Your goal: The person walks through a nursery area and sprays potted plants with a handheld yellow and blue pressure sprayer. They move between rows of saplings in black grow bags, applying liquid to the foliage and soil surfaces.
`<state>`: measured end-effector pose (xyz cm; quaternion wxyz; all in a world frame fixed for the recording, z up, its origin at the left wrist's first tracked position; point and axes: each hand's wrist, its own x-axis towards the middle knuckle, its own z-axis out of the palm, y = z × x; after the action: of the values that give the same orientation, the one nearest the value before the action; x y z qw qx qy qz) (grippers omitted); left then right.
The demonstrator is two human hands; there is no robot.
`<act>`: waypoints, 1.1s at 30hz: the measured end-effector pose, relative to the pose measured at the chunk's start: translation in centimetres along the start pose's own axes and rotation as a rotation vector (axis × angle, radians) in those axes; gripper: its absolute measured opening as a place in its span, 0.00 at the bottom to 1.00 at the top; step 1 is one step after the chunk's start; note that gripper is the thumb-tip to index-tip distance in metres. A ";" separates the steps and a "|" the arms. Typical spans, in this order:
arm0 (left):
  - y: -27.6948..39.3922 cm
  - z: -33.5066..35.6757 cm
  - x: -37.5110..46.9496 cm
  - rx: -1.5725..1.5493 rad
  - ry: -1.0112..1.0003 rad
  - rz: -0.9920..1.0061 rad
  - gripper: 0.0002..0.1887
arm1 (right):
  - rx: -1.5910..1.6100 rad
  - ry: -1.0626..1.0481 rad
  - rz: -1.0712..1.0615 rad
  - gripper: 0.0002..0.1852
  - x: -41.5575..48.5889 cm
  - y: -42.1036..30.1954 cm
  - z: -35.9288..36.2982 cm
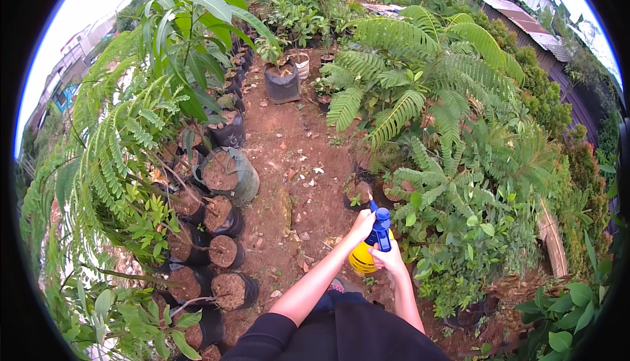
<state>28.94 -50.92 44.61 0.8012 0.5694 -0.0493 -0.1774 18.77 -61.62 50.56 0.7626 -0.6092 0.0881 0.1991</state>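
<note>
Before me is a pump sprayer with a yellow tank (362, 258) and a blue head (381, 228), its blue nozzle pointing away towards the plants. My left hand (363, 225) grips the sprayer's head at its left side, near the nozzle. On the right, my right hand (388, 257) is closed round the blue handle, just above the tank. Just beyond the nozzle stands a small potted seedling (356, 195) in a black bag, with a pale blur, perhaps spray, between them. Fern-like leafy plants (433, 110) crowd the right side of the sprayer.
Soil-filled black grow bags (225, 251) line the left of the dirt path (280, 134), beside a larger green bag (243, 176). A big black planter bag (283, 85) stands further up the path. At the right, a piece of wood (552, 240) leans among the foliage.
</note>
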 end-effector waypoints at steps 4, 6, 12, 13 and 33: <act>0.7 -1.8 0.1 -0.106 -0.001 -0.057 0.19 | -0.001 -0.031 0.050 0.11 1.4 -0.3 0.9; 1.8 -2.9 0.3 -0.141 -0.013 -0.075 0.19 | -0.008 -0.036 0.030 0.11 2.3 -0.6 1.4; 4.3 -5.6 1.7 -0.099 -0.019 0.007 0.18 | -0.034 -0.084 0.051 0.11 5.4 -1.3 2.3; 4.5 -5.9 1.9 -0.101 -0.012 0.013 0.18 | -0.049 -0.102 0.012 0.11 5.9 -1.4 2.3; 9.4 -21.3 23.5 0.061 0.097 0.315 0.23 | -0.104 -0.209 -0.212 0.09 31.9 -7.3 6.2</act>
<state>58.99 -37.11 43.08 0.8029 0.5865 -0.1047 -0.0201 50.01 -50.71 46.52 0.7518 -0.6296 -0.0668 0.1843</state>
